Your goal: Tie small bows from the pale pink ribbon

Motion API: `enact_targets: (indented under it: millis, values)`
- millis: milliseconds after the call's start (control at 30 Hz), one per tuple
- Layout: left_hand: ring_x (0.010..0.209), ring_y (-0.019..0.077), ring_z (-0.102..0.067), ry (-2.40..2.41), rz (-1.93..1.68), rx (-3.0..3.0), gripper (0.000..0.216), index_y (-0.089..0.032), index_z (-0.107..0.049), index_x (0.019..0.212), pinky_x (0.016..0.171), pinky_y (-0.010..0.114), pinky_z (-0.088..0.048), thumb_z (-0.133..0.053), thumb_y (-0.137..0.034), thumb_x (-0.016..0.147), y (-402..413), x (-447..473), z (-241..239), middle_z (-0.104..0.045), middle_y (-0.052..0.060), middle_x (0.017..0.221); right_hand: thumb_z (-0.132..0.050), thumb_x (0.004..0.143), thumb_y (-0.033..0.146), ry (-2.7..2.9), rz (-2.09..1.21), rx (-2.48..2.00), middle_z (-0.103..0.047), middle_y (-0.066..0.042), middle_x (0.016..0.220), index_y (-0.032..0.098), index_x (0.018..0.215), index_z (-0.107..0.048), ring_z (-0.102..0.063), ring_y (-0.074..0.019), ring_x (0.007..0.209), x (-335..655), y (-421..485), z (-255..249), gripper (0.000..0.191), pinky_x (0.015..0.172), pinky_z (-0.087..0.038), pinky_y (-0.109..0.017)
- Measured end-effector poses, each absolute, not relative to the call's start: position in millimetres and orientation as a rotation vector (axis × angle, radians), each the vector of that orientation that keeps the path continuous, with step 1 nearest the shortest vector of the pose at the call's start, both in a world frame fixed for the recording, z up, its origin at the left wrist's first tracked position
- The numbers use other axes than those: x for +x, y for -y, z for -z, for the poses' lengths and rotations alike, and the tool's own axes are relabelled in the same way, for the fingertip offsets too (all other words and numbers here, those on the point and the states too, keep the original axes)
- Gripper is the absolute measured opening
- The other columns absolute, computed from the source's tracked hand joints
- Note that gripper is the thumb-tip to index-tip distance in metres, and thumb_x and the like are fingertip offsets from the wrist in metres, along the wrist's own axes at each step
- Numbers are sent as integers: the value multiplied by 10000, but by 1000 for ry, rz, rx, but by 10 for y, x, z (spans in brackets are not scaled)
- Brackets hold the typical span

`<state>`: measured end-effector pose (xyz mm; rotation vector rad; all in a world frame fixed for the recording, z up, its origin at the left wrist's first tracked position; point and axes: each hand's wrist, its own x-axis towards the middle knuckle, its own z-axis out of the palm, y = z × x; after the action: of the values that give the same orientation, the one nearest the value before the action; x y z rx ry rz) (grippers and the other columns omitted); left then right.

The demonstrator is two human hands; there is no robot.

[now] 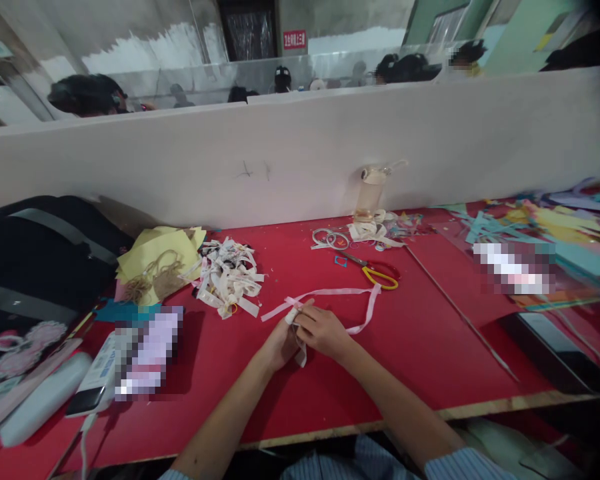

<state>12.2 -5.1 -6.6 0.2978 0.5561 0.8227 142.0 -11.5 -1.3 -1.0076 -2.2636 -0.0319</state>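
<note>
Both of my hands meet over the middle of the red table. My left hand (281, 343) is closed around a pale ribbon, whose short end hangs below the fingers. My right hand (324, 330) presses its fingers against the same spot, pinching the ribbon there. From between the hands a pink ribbon (337, 291) runs out, loops to the right and curves back beside my right hand. Just beyond it lie scissors (380, 277) with yellow handles. A heap of white ribbon pieces (229, 273) sits to the left. The fingertips partly hide what they grip.
A bottle (371, 193) stands against the white partition (290, 153). A thin stick (460, 310) lies to the right, near a dark box (555, 350) and colourful strips (570, 233). On the left are yellow sheets (160, 250), a power bank (100, 373) and a black bag (45, 260).
</note>
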Motion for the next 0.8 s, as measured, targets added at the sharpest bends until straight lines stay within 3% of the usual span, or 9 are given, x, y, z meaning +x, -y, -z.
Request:
enact_targets:
  millis: [200,533,800]
  values:
    - [493,33,-444,-570,-837,326,287,-192,-587,1131,479,128,-374,-498,-235,862,54,117,-2,-532,-30,679,-461,864,149,2247,33,-972,-630,-79,876,167,925,-603,-581,-183,844,1428,127,-1,155,750,-503,-303]
    - [670,100,-560,-554,-860,430,233,-160,-642,1007,645,191,-435,-528,-272,837,67,76,-63,-603,14,761,-506,841,190,2155,-128,-974,-638,-97,971,163,1021,-573,-585,-213,943,1391,183,-59,194,810,-507,-346]
    - [688,82,-556,-578,-915,460,428,-234,-521,1252,655,176,-422,-543,-268,826,67,63,-43,-622,9,880,-502,838,138,1932,-142,-979,-658,-75,1018,197,1035,-615,-619,-167,943,1364,230,-51,235,777,-528,-275]
